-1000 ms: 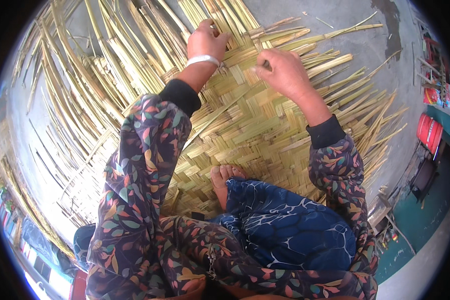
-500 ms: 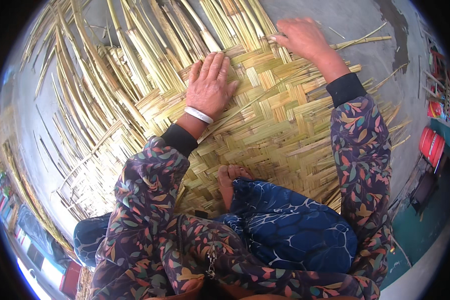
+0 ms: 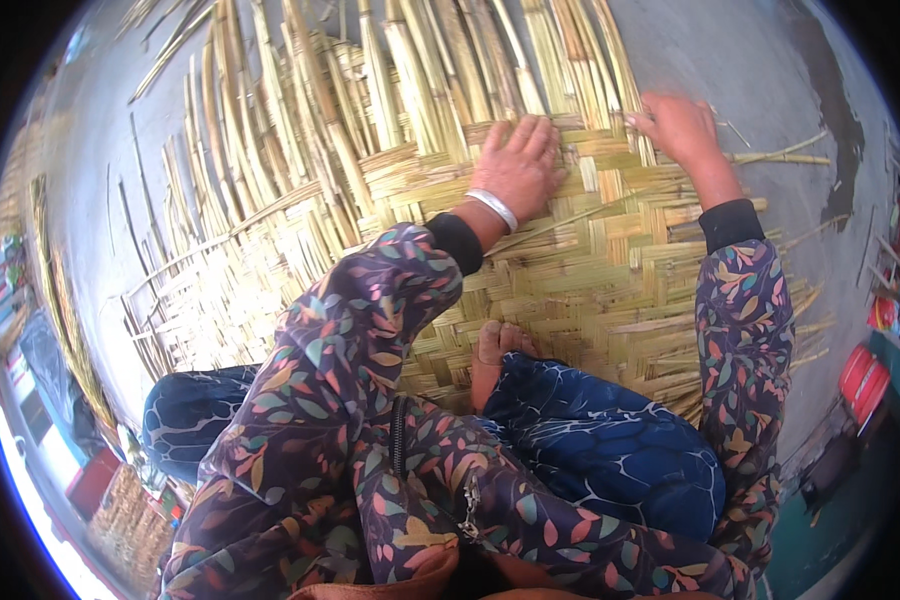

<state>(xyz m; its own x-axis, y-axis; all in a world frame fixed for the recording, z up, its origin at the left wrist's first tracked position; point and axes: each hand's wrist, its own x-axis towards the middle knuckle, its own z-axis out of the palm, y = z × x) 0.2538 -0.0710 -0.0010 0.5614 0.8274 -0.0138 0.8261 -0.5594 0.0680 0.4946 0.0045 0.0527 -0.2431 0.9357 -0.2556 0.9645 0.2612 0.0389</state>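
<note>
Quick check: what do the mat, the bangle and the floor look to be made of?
Mat: split reed or cane, possibly bamboo, with a slight natural sheen; flat yellow-green strips cross over and under.
Bangle: probably metal, smooth and silvery, since it looks pale and stiffly curved; plastic can't be ruled out.
Floor: likely concrete, fairly matte, judging by its plain grey surface with a dark streak.
</note>
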